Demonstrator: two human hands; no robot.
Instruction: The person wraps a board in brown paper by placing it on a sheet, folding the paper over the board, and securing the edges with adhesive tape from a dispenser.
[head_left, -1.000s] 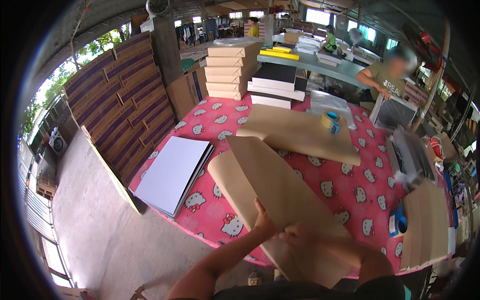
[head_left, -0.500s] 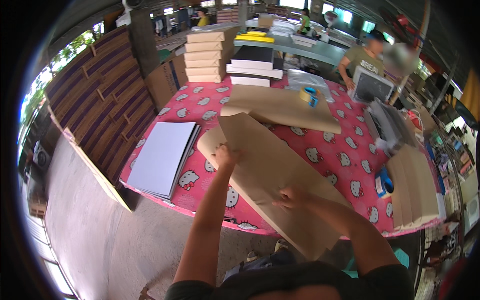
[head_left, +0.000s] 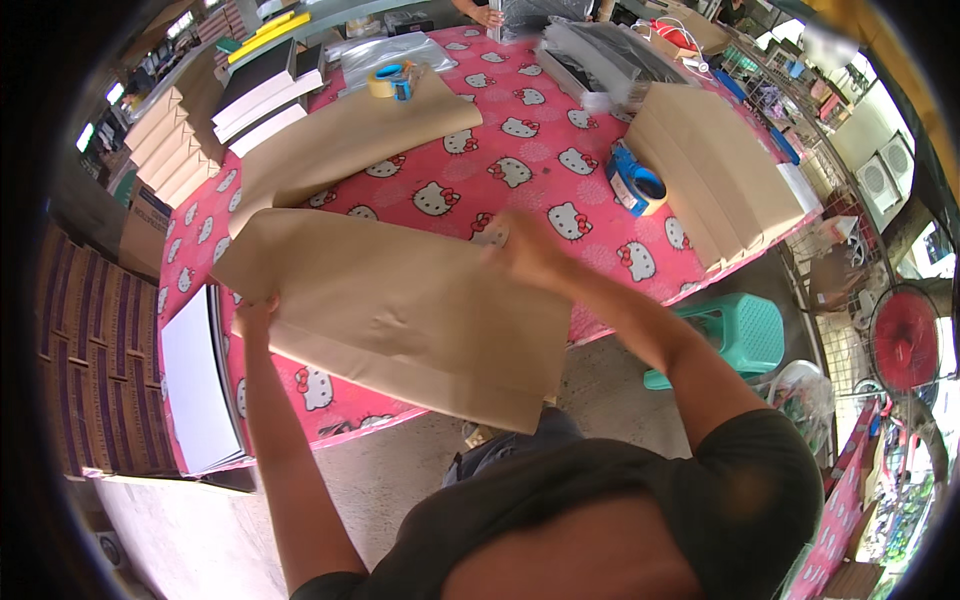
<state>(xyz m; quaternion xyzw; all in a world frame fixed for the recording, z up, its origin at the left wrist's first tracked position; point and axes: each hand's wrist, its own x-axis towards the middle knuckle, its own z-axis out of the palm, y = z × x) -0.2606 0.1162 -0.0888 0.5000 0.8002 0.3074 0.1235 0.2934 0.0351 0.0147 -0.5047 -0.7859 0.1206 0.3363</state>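
A large folded sheet of brown kraft paper (head_left: 390, 300) lies slantwise over the near edge of the table, its lower corner hanging past the edge. Small creases mark its middle. My left hand (head_left: 258, 312) is closed on the sheet's left edge, close to the fold. At the sheet's far right edge is my right hand (head_left: 525, 255), smeared by motion, so its fingers cannot be made out. To the left of my left hand lies a stack of white boards (head_left: 200, 375). Beyond the sheet, another folded brown sheet (head_left: 335, 150) carries tape rolls (head_left: 392, 82).
A pink patterned cloth (head_left: 540, 190) covers the table. On the right stand a blue tape dispenser (head_left: 632, 182) and brown wrapped packs (head_left: 715, 170); plastic-wrapped items (head_left: 610, 62) lie behind. More wrapped packs (head_left: 180, 130) are piled far left. A green stool (head_left: 740, 335) stands beside the table.
My view has swung right and down. My right hand has gone from the middle of the brown sheet to its far right edge. My left hand stays at the left edge.
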